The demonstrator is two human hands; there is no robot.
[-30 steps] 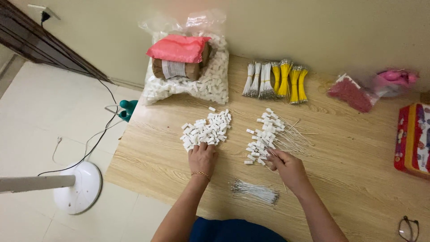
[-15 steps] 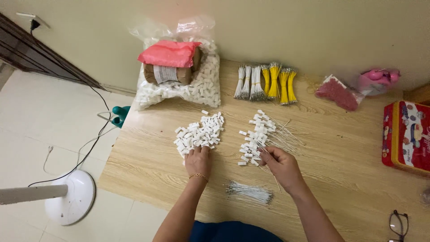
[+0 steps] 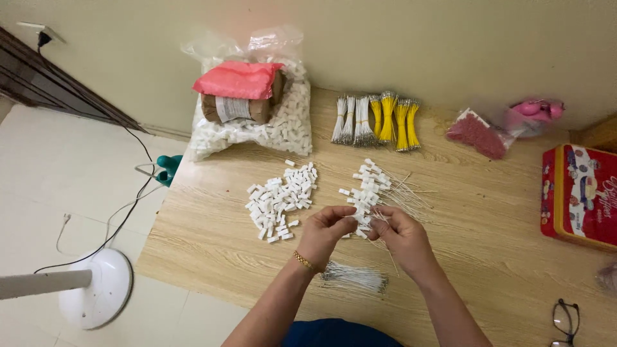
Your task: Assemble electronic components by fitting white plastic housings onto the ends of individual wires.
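Observation:
My left hand (image 3: 326,234) and my right hand (image 3: 403,239) meet above the wooden table (image 3: 488,212), fingertips pinched together on a small white plastic connector (image 3: 357,218) with a thin wire. A loose pile of white connectors (image 3: 280,198) lies just left of my left hand. Beyond my right hand sits a second pile of connectors with wires attached (image 3: 379,189). Below my hands lies a bundle of thin white wires (image 3: 353,277). A gold bracelet circles my left wrist.
At the back stand a clear bag of white connectors (image 3: 270,125) with a pink packet on top, white and yellow wire bundles (image 3: 378,120), a bag of red pieces (image 3: 477,133) and a pink object. A red tin (image 3: 578,196) sits right, glasses (image 3: 564,318) bottom right, a fan base (image 3: 96,288) on the floor.
Both hands have lifted from the piles and come together in front of me, now pinching a connector and wire between them.

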